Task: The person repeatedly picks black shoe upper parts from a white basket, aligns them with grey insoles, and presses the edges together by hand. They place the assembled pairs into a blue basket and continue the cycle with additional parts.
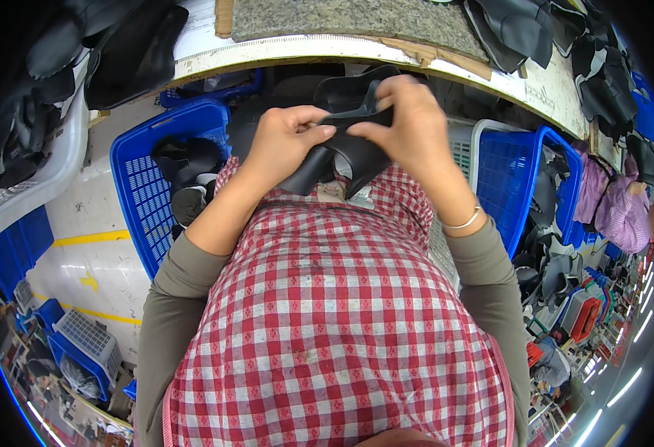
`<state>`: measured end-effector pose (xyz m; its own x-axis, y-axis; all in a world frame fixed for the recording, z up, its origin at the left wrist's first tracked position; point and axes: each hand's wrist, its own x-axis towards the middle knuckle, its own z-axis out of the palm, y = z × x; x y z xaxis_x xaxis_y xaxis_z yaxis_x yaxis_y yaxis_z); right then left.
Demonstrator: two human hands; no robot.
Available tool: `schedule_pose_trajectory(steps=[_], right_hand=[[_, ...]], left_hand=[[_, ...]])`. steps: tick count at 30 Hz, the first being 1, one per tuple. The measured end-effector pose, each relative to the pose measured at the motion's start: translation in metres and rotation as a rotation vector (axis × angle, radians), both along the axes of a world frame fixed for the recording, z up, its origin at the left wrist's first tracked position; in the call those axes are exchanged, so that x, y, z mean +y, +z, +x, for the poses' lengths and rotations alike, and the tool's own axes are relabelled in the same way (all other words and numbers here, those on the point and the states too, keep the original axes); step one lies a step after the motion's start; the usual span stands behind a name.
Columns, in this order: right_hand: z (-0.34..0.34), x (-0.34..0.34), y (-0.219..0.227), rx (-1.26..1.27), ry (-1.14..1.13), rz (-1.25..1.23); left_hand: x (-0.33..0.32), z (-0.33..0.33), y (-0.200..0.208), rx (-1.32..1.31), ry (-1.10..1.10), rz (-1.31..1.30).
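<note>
Over my lap I hold a black leather shoe upper (362, 155), with its lower parts curling down toward the apron. My left hand (288, 140) pinches its edge between thumb and fingers. At the other side, my right hand (415, 125) is closed on the same upper, its thumb pointing at the left thumb; its fingertips are slightly blurred. A thin grey-looking strip or edge of the upper stretches between the two hands. More black pieces lie behind and below it, partly hidden by my hands.
A white-edged worktable with a stone slab (364, 18) stands ahead. Blue baskets holding black pieces stand at left (137, 179) and right (506, 167). More black uppers (509, 33) lie on the table. A person in a pink checked garment (621, 212) is at far right.
</note>
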<state>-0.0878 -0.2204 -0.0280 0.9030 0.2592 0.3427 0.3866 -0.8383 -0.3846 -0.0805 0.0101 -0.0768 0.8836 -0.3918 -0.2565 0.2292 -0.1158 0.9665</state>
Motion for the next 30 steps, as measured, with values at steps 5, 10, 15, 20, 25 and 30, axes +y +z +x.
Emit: schedule_pose_trajectory(steps=[5, 10, 15, 20, 25, 30], right_hand=[[-0.01, -0.023, 0.002, 0.699, -0.118, 0.533], [-0.018, -0.021, -0.012, 0.578, -0.087, 0.439], [-0.02, -0.017, -0.005, 0.57, -0.114, 0.393], [-0.023, -0.015, 0.002, 0.574, -0.121, 0.406], [-0.031, -0.012, -0.002, 0.486, -0.174, 0.443], [-0.037, -0.013, -0.007, 0.416, -0.165, 0.554]], left_hand=[[0.016, 0.005, 0.001, 0.049, -0.036, -0.094], [0.011, 0.031, 0.005, 0.038, -0.331, 0.026], [0.006, 0.049, 0.013, 0.025, -0.537, 0.152], [-0.005, 0.044, 0.012, 0.028, -0.489, 0.039], [-0.008, 0.036, 0.006, 0.049, -0.484, 0.05], [-0.004, 0.029, 0.005, 0.012, -0.403, -0.107]])
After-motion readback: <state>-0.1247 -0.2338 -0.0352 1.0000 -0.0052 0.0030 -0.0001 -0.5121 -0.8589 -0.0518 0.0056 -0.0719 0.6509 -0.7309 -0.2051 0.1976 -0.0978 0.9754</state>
